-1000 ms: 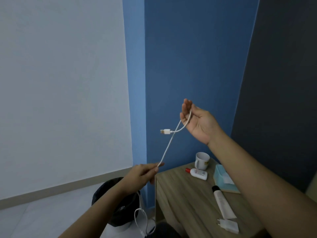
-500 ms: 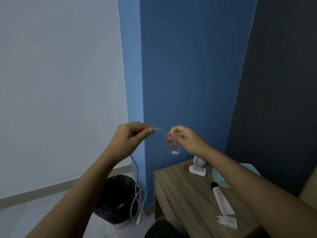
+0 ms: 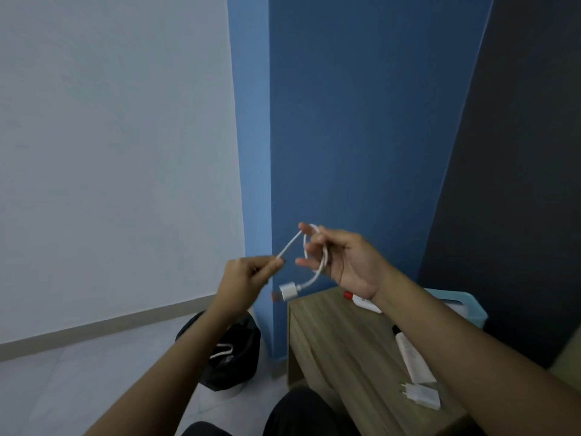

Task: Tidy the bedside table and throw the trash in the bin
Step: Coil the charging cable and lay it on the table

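A white USB cable point(image 3: 320, 262) is held in the air in front of the blue wall. My right hand point(image 3: 349, 262) has the cable looped around its spread fingers, and the USB plug point(image 3: 287, 291) dangles below it. My left hand point(image 3: 248, 278) pinches the cable a short way off, and the rest hangs down behind my left forearm, with a loop point(image 3: 221, 350) showing over the bin. The wooden bedside table point(image 3: 339, 347) stands below my right arm. A black-lined bin point(image 3: 234, 363) sits on the floor to its left.
On the table lie a white tube with a black cap point(image 3: 412, 357), a white charger plug point(image 3: 423, 394), a small white bottle with a red cap point(image 3: 361, 300) and a light blue box point(image 3: 465, 305) by the dark wall. My dark-clothed knee point(image 3: 301, 410) is at the bottom edge.
My hands came together from far apart. The right hand dropped, and the cable is now wound in a loop around its fingers. The left hand rose from beside the table to chest height.
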